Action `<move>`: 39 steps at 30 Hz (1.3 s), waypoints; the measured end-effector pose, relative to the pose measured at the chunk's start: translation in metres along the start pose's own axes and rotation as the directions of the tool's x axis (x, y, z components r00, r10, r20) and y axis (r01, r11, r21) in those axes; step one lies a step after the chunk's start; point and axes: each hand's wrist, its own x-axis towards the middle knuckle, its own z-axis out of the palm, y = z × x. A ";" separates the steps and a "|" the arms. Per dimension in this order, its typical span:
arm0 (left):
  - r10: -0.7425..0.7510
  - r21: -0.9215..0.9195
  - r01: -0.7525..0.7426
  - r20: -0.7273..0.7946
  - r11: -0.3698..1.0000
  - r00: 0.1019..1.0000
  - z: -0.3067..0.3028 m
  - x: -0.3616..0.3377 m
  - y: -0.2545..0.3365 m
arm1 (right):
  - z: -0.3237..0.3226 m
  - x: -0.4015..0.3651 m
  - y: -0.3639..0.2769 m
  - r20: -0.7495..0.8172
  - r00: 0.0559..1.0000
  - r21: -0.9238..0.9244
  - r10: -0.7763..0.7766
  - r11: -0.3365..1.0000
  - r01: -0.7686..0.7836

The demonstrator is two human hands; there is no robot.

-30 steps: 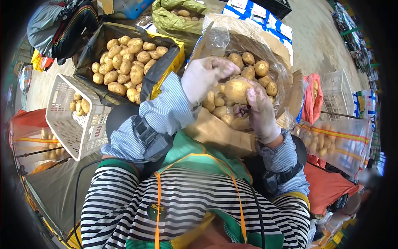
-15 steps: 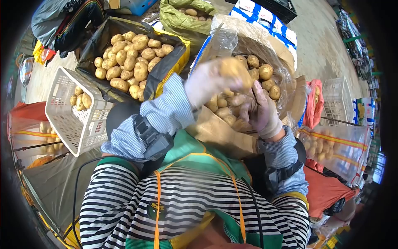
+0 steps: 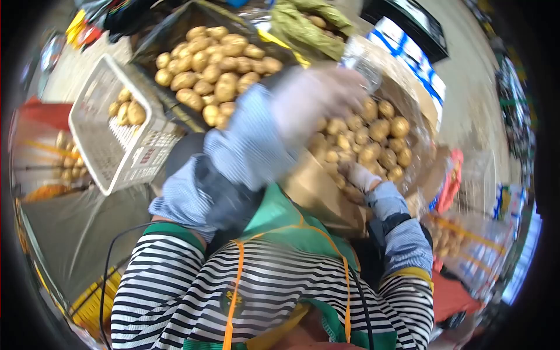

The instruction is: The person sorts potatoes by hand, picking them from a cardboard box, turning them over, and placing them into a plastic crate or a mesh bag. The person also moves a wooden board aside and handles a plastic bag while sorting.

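My left hand (image 3: 318, 99), in a pale glove, is smeared by motion above the far left side of the potato box. Its fingers are too blurred to read, and no potato shows in it. My right hand (image 3: 359, 177), also gloved, reaches down among the potatoes (image 3: 368, 153) at the near side of the box. Its fingers curl downward, and whatever they close on is hidden. The cardboard box (image 3: 318, 189) stands against my lap, lined with clear plastic (image 3: 424, 137), and holds many loose potatoes of mixed sizes.
Left of the box stands a black-lined crate (image 3: 153, 53) heaped with larger potatoes. A white plastic basket (image 3: 111, 181) lies tilted with several potatoes inside. A green sack (image 3: 286, 26) sits behind, a black crate (image 3: 429, 29) at the far right, and bagged potatoes (image 3: 466, 236) at right.
My left hand, which held a large potato over the box, has swung up, and that potato no longer shows. My right hand has lowered into the potatoes. The view has shifted slightly.
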 end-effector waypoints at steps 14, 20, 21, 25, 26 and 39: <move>0.349 0.158 -0.476 0.493 0.865 0.797 0.122 -0.055 0.050 | -0.040 0.055 -0.065 0.535 0.590 0.062 0.606 0.668 -0.742; 0.411 0.024 -0.498 0.530 0.867 0.741 0.085 -0.052 0.051 | -0.071 0.041 -0.081 0.387 0.655 0.077 0.649 0.685 -0.725; 0.412 0.020 -0.498 0.535 0.867 0.738 0.081 -0.051 0.050 | -0.084 0.036 -0.086 0.337 0.647 0.053 0.684 0.672 -0.739; 0.300 0.210 -0.409 0.409 0.888 0.862 0.057 -0.037 0.035 | -0.162 0.002 -0.094 0.199 0.741 0.532 0.641 0.565 -0.631; 0.247 0.309 -0.346 0.317 0.886 0.916 0.048 -0.025 0.029 | -0.183 -0.010 -0.101 0.115 0.811 0.725 0.574 0.509 -0.464; -0.100 0.118 0.067 0.299 0.991 0.949 0.059 0.010 -0.032 | -0.210 -0.057 -0.156 -0.080 0.875 0.701 0.477 -0.598 0.390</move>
